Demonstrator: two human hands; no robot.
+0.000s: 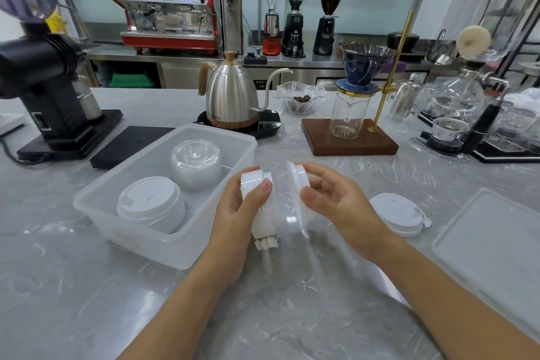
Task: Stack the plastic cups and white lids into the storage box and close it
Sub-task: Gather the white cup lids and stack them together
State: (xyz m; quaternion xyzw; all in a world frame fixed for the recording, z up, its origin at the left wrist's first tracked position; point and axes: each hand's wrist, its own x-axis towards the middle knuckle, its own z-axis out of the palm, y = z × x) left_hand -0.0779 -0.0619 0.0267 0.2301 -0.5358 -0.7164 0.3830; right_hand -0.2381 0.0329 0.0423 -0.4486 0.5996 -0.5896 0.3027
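Two hands, left hand (233,207) gripping ribbed white lids (253,184), right hand (336,199) pinching one round lid (298,184).

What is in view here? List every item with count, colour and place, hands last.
storage box: one, translucent white, open, on the counter left of centre
lid stacks in the box: two, one white, one clear
box lid: one, translucent, flat on the counter at right
loose lids: a small white stack, on the counter right of the hands
kettle: one, steel, behind the box
pour-over stand: one, wooden base, blue dripper
glass bowl: one, clear, beside the kettle
grinder: one, black, far left
espresso machine: one, red, back counter
left hand: holds a white lid stack
right hand: holds a white lid stack
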